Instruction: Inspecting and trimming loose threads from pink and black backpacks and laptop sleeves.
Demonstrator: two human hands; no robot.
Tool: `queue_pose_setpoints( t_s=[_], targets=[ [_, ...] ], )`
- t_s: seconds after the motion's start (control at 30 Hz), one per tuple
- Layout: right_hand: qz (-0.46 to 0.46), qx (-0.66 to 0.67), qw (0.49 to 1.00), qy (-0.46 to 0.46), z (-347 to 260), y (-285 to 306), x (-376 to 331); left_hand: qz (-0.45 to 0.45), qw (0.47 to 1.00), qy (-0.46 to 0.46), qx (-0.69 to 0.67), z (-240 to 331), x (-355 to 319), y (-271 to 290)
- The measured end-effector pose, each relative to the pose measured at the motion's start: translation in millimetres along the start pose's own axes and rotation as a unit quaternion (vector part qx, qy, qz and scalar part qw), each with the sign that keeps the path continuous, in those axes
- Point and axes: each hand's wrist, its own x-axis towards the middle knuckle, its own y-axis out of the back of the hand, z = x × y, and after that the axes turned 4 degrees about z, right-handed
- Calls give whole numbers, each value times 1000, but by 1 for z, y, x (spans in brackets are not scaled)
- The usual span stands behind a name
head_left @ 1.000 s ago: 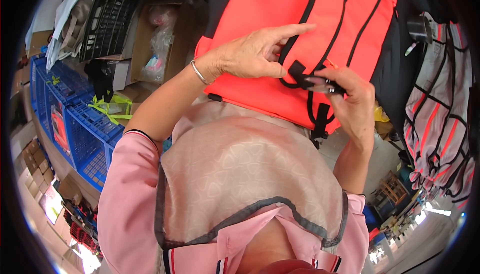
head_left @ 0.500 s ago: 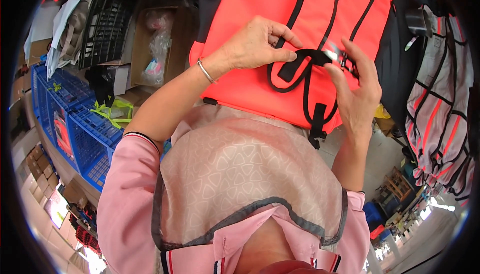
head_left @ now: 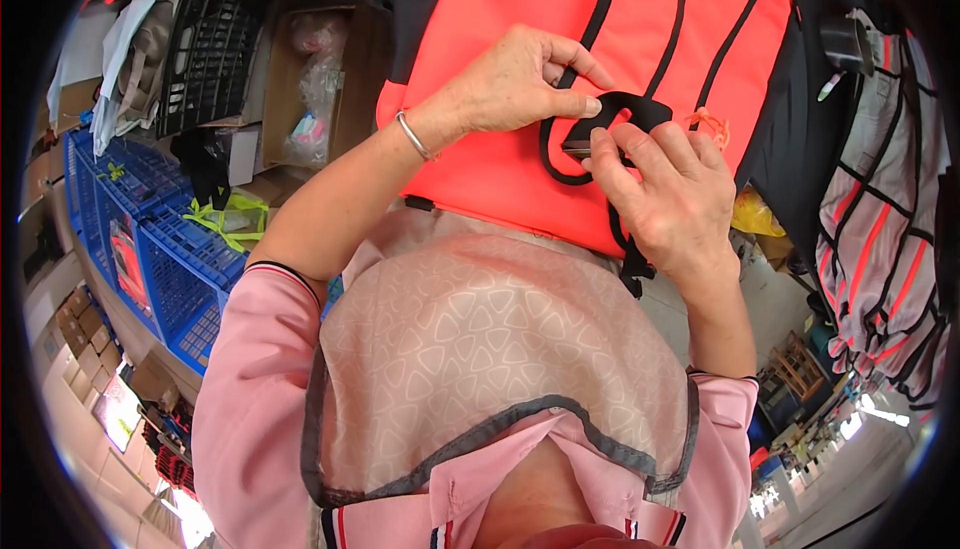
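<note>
Orange fabric fills the upper middle of our view: a bright orange life vest with thin black trim lines running down it, hanging in front of us with dark cloth behind it. To our left stand stacked blue plastic crates, with a yellow-green strap lying over one edge, and above them a black crate and an open cardboard box holding clear plastic bags. To our right hangs a grey garment with red and black stripes. Below the vest we see our own pink sleeves and a beige patterned apron front. Against the vest's centre lies a black webbing strap, curved into a loop, with a further length of it dropping down past the vest's lower edge. Our left hand, a silver bracelet at its wrist, is curled, its thumb and forefinger pinched onto the loop. Our right hand comes up from below, its fingers closed around the same strap and a small dark buckle between the two hands. Just right of the strap a small orange cord sits on the vest
</note>
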Motion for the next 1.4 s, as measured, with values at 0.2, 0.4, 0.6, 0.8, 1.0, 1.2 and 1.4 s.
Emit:
queue_pose_setpoints(
  t_s=[0.2, 0.4, 0.6, 0.8, 1.0, 1.2, 1.4],
  targets=[
    [28, -33, 997, 61, 2, 9, 10, -5, 999, 31, -39, 2, 0, 1],
    [29, -26, 997, 73, 4, 5, 11, 6, 999, 36, -18, 5, -1, -1],
    [9, -15, 997, 71, 6, 10, 15, 37, 998, 5, -52, 1, -1, -4],
    [18, -23, 996, 89, 7, 7, 15, 11, 999, 28, -27, 6, 0, -2],
    [-10, -24, 995, 98, 7, 7, 13, 7, 999, 40, 6, 9, 0, -2],
    [-29, -28, 993, 113, 3, 4, 15, 15, 999, 30, 7, 6, 1, -7],
    [-69, 66, 995, -9, 15, 9, 9, 15, 999, 33, -37, 1, 2, -5]
  ],
)
